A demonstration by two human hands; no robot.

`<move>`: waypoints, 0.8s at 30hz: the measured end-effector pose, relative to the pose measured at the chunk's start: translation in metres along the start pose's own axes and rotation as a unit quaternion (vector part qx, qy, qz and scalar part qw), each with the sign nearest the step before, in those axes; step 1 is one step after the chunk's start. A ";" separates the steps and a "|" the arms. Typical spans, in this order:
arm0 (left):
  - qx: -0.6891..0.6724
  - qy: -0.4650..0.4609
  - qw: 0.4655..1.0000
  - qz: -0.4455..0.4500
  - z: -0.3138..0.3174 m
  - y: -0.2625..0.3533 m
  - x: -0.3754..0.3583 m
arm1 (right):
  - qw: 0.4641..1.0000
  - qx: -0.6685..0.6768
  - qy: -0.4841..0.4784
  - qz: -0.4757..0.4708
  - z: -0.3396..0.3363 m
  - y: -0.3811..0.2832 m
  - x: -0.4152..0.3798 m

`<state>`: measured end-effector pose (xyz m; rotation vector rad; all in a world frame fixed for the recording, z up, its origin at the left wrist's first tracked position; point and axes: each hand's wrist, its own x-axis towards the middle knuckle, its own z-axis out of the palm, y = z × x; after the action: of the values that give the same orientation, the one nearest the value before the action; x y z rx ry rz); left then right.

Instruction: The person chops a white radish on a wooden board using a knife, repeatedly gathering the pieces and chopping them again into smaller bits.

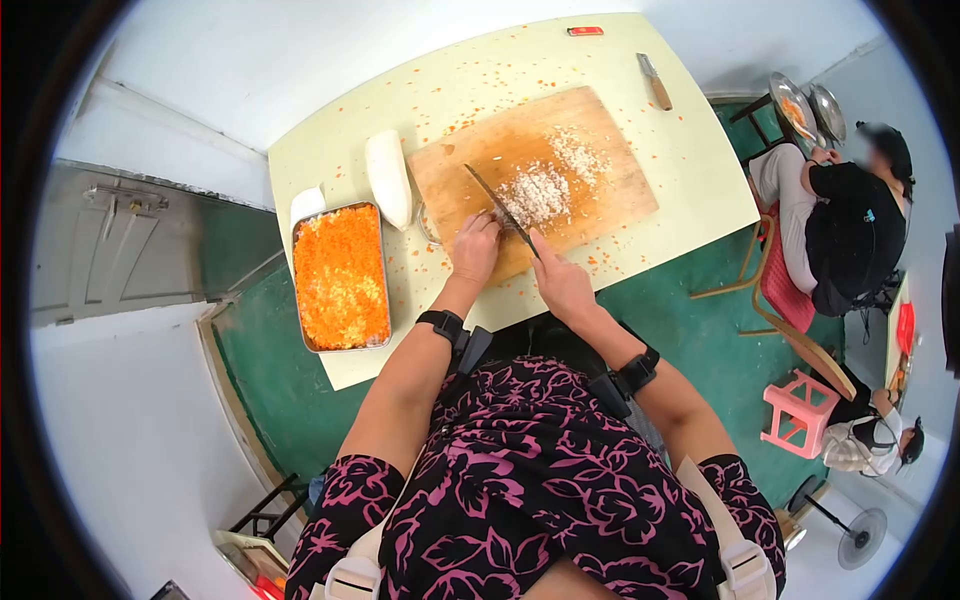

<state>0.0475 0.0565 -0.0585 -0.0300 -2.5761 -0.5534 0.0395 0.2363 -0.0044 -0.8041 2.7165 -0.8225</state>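
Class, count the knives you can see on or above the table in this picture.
2: one knife over the cutting board in the right hand; a second knife near the table's far edge.

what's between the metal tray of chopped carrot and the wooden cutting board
In the head view, a peeled white radish lies on the table between the tray of chopped carrot and the cutting board, close against the board's left edge.

no legible txt, no labels, no nos.
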 end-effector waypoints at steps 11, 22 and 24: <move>-0.012 -0.006 0.999 -0.029 -0.002 0.004 -0.001 | 1.000 -0.002 0.029 0.006 -0.003 0.000 -0.002; -0.024 0.005 0.999 -0.028 0.000 0.005 0.000 | 0.999 0.006 0.019 0.031 -0.002 0.000 0.001; -0.014 0.010 1.000 -0.015 0.000 0.003 0.000 | 0.999 -0.009 0.004 0.039 -0.001 0.000 0.002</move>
<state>0.0479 0.0590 -0.0569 0.0054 -2.5531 -0.5983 0.0370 0.2358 -0.0033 -0.6939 2.7466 -0.7867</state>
